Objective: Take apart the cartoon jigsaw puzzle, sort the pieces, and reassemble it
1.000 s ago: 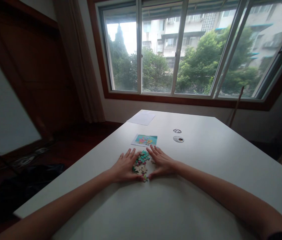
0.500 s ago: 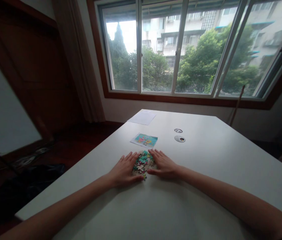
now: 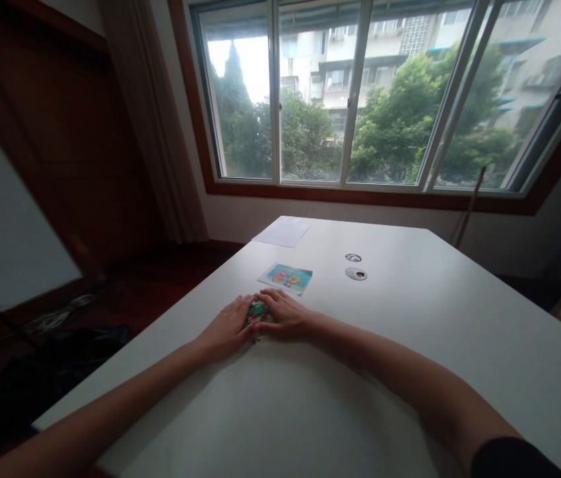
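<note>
- Green, pink and tan puzzle pieces (image 3: pixel 257 310) lie in a small pile on the white table (image 3: pixel 360 378), framed between the two hands and partly hidden by them.
- Step in hand, judging by the pose: the palms hem the pile in from both sides, pressing the loose pieces together.
- Next move, also a judgement: it calls for even pressure from both sides, low against the tabletop, so that pieces neither ride up nor slip out by the thumbs, where a bit of the pile (image 3: pixel 257 339) pokes out.
- Left hand (image 3: pixel 224 328) rests palm down along the pile's left side, its fingers stretched forward, unclenched and gripping nothing visible.
- Right hand (image 3: pixel 285 314) curves around the other side, fingers extended and slightly bent, thumb pointing towards the left one; whether its hidden palm pinches any piece, one cannot tell.
- Both forearms reach in from the lower corners and form a wedge; a black sleeve (image 3: pixel 514 458) covers the right upper arm.
- Just beyond the fingertips lies a colourful picture (image 3: pixel 287 277), flat on the table.
</note>
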